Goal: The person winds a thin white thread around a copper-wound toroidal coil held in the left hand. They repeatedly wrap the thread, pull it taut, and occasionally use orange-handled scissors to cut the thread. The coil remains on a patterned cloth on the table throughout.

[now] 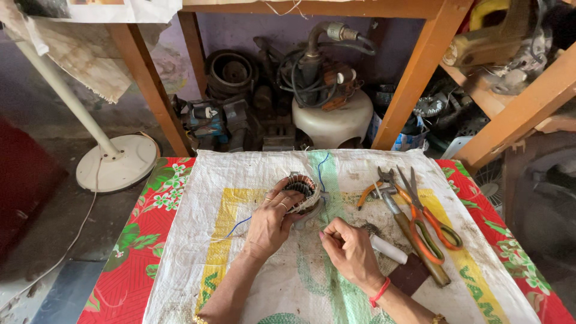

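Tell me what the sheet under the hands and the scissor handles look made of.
Sheet: seemingly woven plastic sacking, white, matte, stained; a fine weave and printed bands show. Scissors: orange handles look like smooth plastic, glossy; the blades look like dull grey metal.

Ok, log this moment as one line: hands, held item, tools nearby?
left hand: grips motor stator | right hand: pinched shut just below stator, contents unclear | scissors, pliers: lying right, untouched | surface: woven sack
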